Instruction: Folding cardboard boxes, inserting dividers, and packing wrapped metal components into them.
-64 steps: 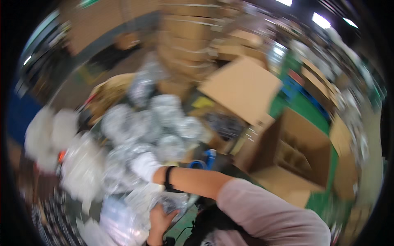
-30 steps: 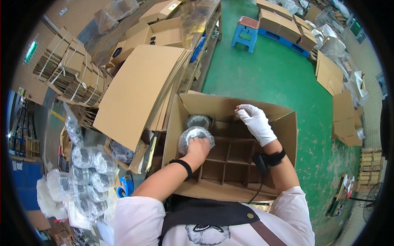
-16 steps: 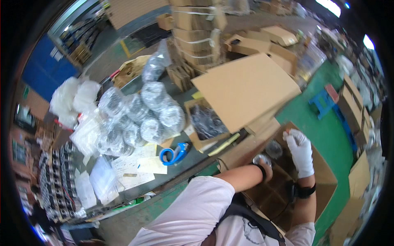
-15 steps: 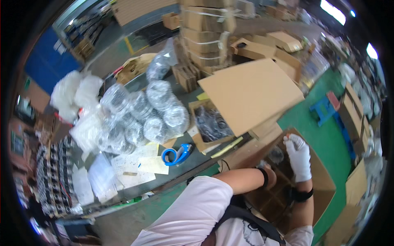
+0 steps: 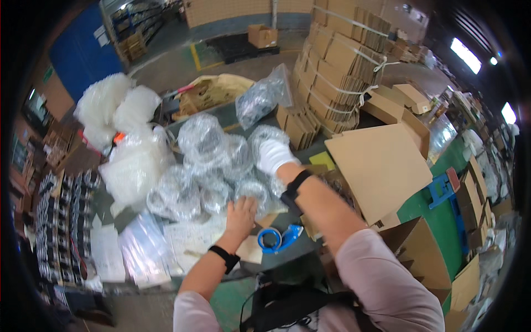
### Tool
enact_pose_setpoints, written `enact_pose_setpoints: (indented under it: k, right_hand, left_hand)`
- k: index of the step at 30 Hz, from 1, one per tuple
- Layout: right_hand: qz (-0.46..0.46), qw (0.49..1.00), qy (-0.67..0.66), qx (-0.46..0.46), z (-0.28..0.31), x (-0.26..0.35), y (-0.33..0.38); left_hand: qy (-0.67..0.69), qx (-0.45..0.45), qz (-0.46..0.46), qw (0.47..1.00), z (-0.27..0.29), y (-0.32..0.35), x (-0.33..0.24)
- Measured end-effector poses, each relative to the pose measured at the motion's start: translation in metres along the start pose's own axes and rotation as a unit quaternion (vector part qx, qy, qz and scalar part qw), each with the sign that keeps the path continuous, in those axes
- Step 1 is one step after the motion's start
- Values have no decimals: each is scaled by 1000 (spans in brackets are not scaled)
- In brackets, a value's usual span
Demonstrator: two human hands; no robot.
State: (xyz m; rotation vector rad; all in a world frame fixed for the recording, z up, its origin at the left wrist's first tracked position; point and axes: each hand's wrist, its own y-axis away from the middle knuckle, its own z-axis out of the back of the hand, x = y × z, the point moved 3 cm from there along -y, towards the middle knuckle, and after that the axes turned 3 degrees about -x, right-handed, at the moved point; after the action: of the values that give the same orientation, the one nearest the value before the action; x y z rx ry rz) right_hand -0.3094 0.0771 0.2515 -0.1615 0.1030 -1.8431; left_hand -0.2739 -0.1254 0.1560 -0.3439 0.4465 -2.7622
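A cluster of round pieces bundled in clear bubble wrap (image 5: pixel 202 141) covers the middle of the table. At its right side my right hand (image 5: pixel 275 156), in a white glove, is closed over a bubble-wrapped piece (image 5: pixel 266 133); the fingertips are partly hidden. My bare left hand (image 5: pixel 241 217) reaches in from the front. Its fingers are stretched out and touch the near side of another wrapped piece (image 5: pixel 252 191). Just right of the left hand lies a blue tape dispenser (image 5: pixel 281 239). Black bands circle both wrists.
Bubble-wrap sheets (image 5: pixel 135 166) pile up at left, above papers and plastic sleeves (image 5: pixel 145 246). Strapped cardboard stacks (image 5: pixel 343 66) stand behind. A cardboard sheet (image 5: pixel 381 171) lies at right, beside an open carton with dividers (image 5: pixel 423 254). Black parts (image 5: pixel 61 232) stand in rows at far left.
Both hands have left the open carton at the right and moved left to the wrapped pieces on the table. The view has swung left with them.
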Motion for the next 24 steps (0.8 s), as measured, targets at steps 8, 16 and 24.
enact_pose_setpoints:
  k: [8, 16, 24]
  right_hand:
    - [-196, 947, -245, -72, 40, -59, 63]
    - [-365, 554, -683, -306, 205, -152, 493]
    - [-655, 749, -31, -92, 7, -263, 656]
  left_hand:
    - [40, 150, -83, 984, -62, -30, 39]
    - [506, 90, 166, 842, 75, -40, 3]
    - [524, 239, -247, 779, 258, -123, -273]
